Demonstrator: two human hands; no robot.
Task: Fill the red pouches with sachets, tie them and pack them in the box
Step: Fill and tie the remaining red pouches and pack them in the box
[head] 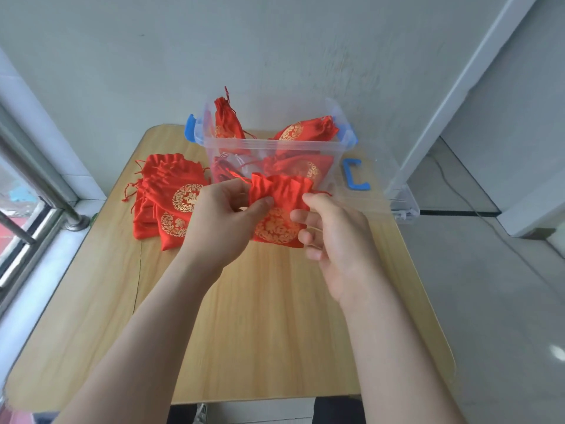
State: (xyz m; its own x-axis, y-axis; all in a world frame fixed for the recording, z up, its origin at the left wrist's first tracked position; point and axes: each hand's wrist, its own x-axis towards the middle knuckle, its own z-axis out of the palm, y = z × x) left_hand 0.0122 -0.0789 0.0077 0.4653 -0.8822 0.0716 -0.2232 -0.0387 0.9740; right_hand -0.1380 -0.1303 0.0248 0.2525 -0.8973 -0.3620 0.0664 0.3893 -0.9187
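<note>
The person holds a red satin drawstring pouch with a round gold print [275,224] in the middle of the frame, lifted above the pale wooden table [260,316] and just in front of the clear plastic box with blue latches [269,144]. It looks like the tying step: the neck is gathered but not drawn tight.

To do it well, I would say each hand should take one red cord end and pull outward, level and evenly, until the mouth bunches shut, while the body of the pouch hangs upright so nothing slips out. Then a firm knot close to the gathers.

The left hand [220,215] pinches the neck at its upper left, thumb and fingers curled on the cloth. The right hand [339,237] has its fingers loosely bent, thumb against the pouch's right edge where a cord trails off; whether it actually pinches cord or cloth I cannot tell.

A heap of flat red pouches [171,194] lies left of centre. Two tied pouches [224,120] stand in the box, with more seen through its wall. The clear lid [397,197] lies to the right.
</note>
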